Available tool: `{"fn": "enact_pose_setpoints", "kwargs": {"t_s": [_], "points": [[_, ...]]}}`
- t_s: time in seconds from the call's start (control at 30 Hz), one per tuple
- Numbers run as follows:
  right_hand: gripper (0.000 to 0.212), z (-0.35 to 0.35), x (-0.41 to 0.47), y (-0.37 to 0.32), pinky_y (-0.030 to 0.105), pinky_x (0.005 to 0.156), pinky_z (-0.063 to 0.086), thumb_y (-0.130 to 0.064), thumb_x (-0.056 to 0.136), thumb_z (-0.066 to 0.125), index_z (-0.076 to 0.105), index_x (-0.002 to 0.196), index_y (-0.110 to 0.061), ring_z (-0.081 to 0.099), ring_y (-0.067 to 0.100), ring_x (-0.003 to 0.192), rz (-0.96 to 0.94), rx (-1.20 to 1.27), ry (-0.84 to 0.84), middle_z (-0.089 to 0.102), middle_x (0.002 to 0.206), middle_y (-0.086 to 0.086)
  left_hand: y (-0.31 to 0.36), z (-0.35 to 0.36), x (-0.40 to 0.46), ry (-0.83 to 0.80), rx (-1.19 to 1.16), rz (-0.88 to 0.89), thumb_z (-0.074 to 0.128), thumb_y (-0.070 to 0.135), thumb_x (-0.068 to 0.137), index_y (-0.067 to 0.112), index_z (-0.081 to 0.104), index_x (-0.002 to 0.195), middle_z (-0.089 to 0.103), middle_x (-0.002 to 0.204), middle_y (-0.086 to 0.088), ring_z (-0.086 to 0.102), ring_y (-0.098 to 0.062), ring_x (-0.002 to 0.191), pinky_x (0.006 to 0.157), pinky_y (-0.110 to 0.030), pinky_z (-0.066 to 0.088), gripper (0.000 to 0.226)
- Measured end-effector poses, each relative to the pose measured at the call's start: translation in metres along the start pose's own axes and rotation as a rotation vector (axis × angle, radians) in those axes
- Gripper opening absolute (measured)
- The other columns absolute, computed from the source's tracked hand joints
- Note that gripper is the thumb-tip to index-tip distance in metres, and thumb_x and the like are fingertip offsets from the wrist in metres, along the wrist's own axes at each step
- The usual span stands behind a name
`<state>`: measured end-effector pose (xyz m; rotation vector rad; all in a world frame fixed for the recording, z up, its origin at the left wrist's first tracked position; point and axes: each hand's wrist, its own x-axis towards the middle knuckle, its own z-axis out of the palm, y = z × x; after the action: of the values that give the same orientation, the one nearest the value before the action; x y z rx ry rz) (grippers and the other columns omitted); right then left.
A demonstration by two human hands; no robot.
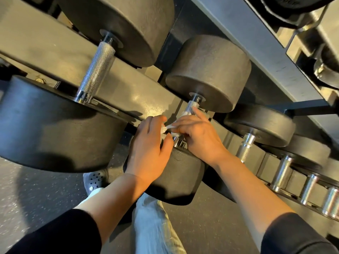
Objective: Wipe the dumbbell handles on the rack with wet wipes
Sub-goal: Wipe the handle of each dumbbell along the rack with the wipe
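Rack (pixel 60 57) rail behind, my left grip (pixel 148 143) and right grip (pixel 198 136) both pinch a wet wipe (pixel 169 126) (white) wrapped on the dumbbell handle (pixel 190 107).

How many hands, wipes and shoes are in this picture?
Hands: 2 (left hand, right hand)
Wipes: 1 (white wipe)
Shoes: 1 (grey shoe)
Total: 4

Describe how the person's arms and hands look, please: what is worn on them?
Both hands, left hand and right hand, are bare, with no gloves, rings or watch visible. The forearms are bare too. Dark sleeves are pushed up toward the elbows on both arms.
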<state>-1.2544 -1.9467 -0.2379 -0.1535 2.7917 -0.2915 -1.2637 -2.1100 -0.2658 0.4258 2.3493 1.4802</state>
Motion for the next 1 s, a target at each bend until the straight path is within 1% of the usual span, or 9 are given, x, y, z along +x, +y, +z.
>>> {"fn": "enact_pose_setpoints", "kwargs": {"t_s": [0.13,0.23,0.33,0.43,0.6,0.7,0.8,0.9,1.0], "points": [[0.038,0.005,-0.010,0.002,0.037,0.092,0.048,0.019,0.065,0.063,0.075,0.088,-0.009,0.063,0.021,0.097,0.049,0.246,0.189,0.072,0.093,0.003,-0.001,0.001,0.001,-0.001,0.010,-0.004,0.048,0.024,0.088,0.011,0.048,0.126,0.050,0.114,-0.002,0.034,0.006,0.094,0.076,0.001,0.033,0.040],[0.035,0.006,-0.032,0.008,0.023,0.087,0.047,0.014,0.076,0.064,0.072,0.101,-0.010,0.061,0.017,0.098,0.196,0.263,0.435,0.069,0.101,0.003,0.000,0.002,0.001,0.003,0.027,0.006,0.045,0.027,0.090,0.012,0.049,0.124,0.050,0.112,-0.002,0.039,0.002,0.093,0.073,-0.003,0.034,0.037],[0.037,0.012,-0.046,0.018,0.012,0.086,0.040,0.007,0.079,0.064,0.066,0.111,-0.012,0.059,0.015,0.098,0.364,0.254,0.483,0.067,0.105,0.001,0.008,0.001,0.004,0.021,0.052,0.005,0.045,0.028,0.087,0.012,0.051,0.121,0.054,0.108,-0.002,0.046,-0.006,0.095,0.072,-0.007,0.033,0.038],[0.029,0.022,-0.039,0.026,0.022,0.079,0.046,0.001,0.078,0.069,0.064,0.103,-0.014,0.062,0.014,0.090,0.498,0.288,0.487,0.068,0.097,0.001,0.025,0.002,0.013,0.037,0.080,0.039,0.047,0.027,0.085,0.011,0.052,0.120,0.050,0.102,0.004,0.048,-0.007,0.089,0.071,-0.008,0.035,0.039],[0.031,0.032,-0.004,0.030,0.026,0.078,0.050,0.005,0.077,0.063,0.065,0.102,-0.011,0.060,0.010,0.088,0.590,0.510,0.610,0.066,0.096,-0.001,0.031,0.016,0.017,0.017,0.222,0.034,0.052,0.030,0.087,0.013,0.054,0.119,0.059,0.102,-0.002,0.046,-0.007,0.084,0.068,-0.025,0.037,0.036],[0.032,0.035,0.003,0.029,0.022,0.069,0.049,0.012,0.074,0.060,0.062,0.093,-0.013,0.057,0.005,0.079,0.600,0.742,0.606,0.061,0.085,-0.009,0.029,0.017,0.018,0.060,0.234,0.038,0.042,0.040,0.080,0.013,0.056,0.111,0.054,0.087,0.007,0.044,-0.004,0.076,0.066,-0.024,0.036,0.044],[0.028,0.037,-0.006,0.031,0.026,0.064,0.051,0.012,0.073,0.062,0.059,0.074,-0.016,0.060,0.013,0.071,0.543,0.757,0.528,0.061,0.073,-0.003,0.031,0.017,0.020,0.058,0.246,0.010,0.046,0.034,0.079,0.012,0.056,0.107,0.052,0.085,0.010,0.046,-0.008,0.073,0.066,-0.026,0.036,0.037],[0.037,0.032,-0.016,0.032,0.012,0.058,0.044,0.014,0.069,0.065,0.054,0.062,-0.020,0.056,0.000,0.061,0.536,0.844,0.402,0.058,0.065,-0.005,0.032,0.017,0.020,0.049,0.247,-0.016,0.047,0.031,0.077,0.013,0.056,0.108,0.054,0.086,0.010,0.050,-0.012,0.074,0.066,-0.027,0.036,0.036],[0.040,0.029,-0.027,0.030,0.006,0.055,0.040,0.013,0.068,0.070,0.054,0.058,-0.022,0.053,-0.006,0.054,0.524,0.907,0.272,0.056,0.060,-0.011,0.032,0.017,0.019,0.061,0.237,-0.022,0.046,0.032,0.076,0.014,0.056,0.107,0.054,0.087,0.011,0.051,-0.012,0.074,0.066,-0.026,0.036,0.037]]}}
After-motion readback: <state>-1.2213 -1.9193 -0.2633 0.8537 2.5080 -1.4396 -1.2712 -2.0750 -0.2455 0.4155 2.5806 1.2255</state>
